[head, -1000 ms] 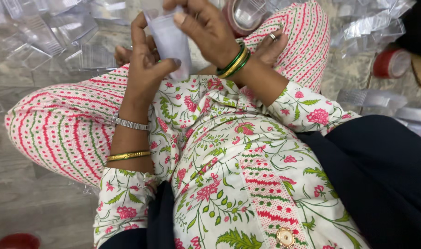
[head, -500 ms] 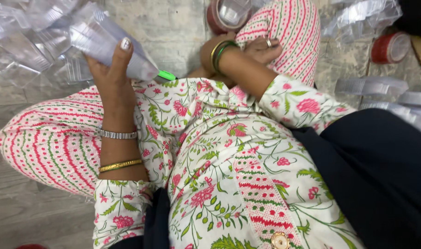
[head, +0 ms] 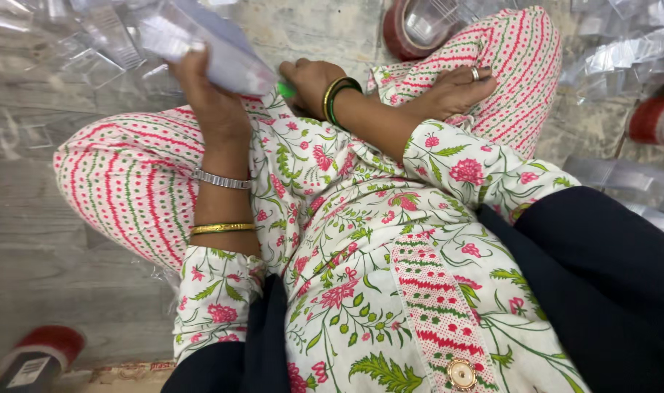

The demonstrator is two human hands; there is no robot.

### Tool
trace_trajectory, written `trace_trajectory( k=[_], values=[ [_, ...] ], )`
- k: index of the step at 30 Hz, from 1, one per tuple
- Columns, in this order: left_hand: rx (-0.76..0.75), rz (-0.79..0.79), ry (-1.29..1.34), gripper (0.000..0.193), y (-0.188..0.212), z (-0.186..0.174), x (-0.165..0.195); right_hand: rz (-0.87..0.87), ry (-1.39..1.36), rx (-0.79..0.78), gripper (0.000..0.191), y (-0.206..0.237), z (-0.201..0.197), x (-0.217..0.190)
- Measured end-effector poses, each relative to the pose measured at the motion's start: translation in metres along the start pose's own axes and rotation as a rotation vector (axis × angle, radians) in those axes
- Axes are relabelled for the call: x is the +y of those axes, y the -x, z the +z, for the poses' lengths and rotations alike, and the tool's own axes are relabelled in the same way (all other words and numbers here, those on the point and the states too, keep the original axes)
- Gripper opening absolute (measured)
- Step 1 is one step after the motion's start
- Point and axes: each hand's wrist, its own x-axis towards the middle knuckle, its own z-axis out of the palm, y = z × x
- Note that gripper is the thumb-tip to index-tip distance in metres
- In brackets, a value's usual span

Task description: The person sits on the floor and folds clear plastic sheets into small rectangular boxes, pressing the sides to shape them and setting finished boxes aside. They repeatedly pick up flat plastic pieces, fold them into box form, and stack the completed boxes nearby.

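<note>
My left hand (head: 208, 98) is raised over my left knee and grips a clear plastic packet (head: 212, 47) with white contents, tilted down to the right. A small green piece (head: 287, 91) shows at the packet's lower end. My right hand (head: 308, 78), with green and gold bangles at the wrist, rests knuckles up in my lap beside that green piece. Its fingers curl under and are hidden. My bare foot (head: 452, 91) with a toe ring lies just right of it on the striped trousers.
Heaps of clear plastic packets (head: 62, 36) lie on the floor at the top left and along the right (head: 623, 51). A red tape roll (head: 412, 29) sits at the top centre, another (head: 655, 120) at the right edge. A red-topped object (head: 41, 353) lies bottom left.
Both hands held the packet together a second ago. My left hand has since carried it out to the left, and my right hand has dropped into my lap.
</note>
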Motion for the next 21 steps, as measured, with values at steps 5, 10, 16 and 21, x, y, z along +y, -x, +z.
trace_trajectory(
  k=[5,10,16,21],
  values=[
    [-0.115,0.004,-0.443,0.092,0.004,0.036,0.001,0.158,-0.006,0.158,0.015,-0.022,-0.035,0.031],
    [-0.178,0.043,-0.663,0.103,0.008,0.068,0.007,0.317,-0.875,0.330,0.028,-0.009,-0.076,0.036],
    [-0.173,0.229,-0.979,0.085,0.018,0.076,0.015,0.062,-0.888,0.316,0.034,0.034,-0.113,0.015],
    [-0.150,0.366,-1.280,0.082,0.024,0.082,0.021,0.059,-0.821,0.376,0.035,0.064,-0.127,-0.019]
  ],
)
